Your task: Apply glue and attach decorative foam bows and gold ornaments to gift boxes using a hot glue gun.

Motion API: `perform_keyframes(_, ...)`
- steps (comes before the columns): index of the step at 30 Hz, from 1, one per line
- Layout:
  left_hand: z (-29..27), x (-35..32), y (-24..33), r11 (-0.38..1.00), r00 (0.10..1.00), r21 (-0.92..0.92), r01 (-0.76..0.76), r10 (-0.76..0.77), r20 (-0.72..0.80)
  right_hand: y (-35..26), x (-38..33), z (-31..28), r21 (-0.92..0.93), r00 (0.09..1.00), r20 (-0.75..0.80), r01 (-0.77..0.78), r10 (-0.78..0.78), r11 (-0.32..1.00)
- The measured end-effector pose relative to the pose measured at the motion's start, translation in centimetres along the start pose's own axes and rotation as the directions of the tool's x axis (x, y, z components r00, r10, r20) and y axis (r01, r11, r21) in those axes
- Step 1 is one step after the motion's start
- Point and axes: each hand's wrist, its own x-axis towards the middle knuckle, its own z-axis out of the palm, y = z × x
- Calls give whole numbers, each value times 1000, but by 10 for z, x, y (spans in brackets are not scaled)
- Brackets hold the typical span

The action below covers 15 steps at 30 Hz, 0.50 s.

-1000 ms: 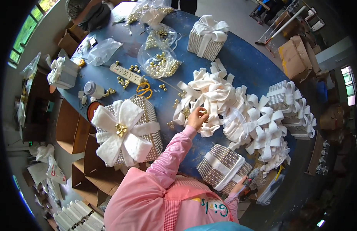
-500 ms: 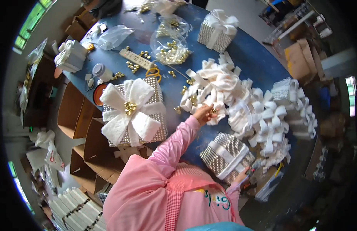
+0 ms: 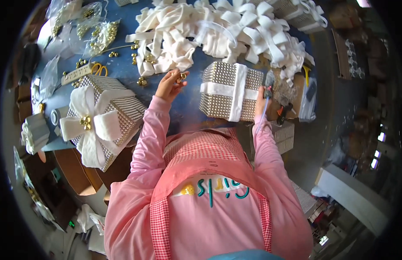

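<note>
My left hand pinches a small cluster of shiny gold bells above the blue table. My right hand is closed around what looks like a glue gun, with a pale translucent stick trailing back over the wrist. Between my hands, nearer the right one, lies a silver studded box crossed by white plush ribbon. To the left stands a larger studded box with a white plush bow and a gold bell cluster at its centre.
Heaped white ribbon pieces and white bows cover the far side. Loose gold bells, bagged bells, yellow-handled scissors and a power strip lie left. Cardboard with a black-and-orange tool sits at right.
The view has swung toward the right, so the table things appear shifted left and upward. My left hand has come back from the ribbon heap with the bells; the right still grips the glue gun.
</note>
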Motion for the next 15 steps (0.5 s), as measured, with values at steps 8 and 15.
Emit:
perform_keyframes(8, -10, -24, -44, 998, 987, 61, 28, -18, -160, 1, -9, -14, 150, 987, 129, -110, 91, 983)
perform_keyframes(15, -71, -12, -70, 959, 976, -282, 11, -71, -205, 15, -8, -60, 239, 951, 258, -234, 171, 942)
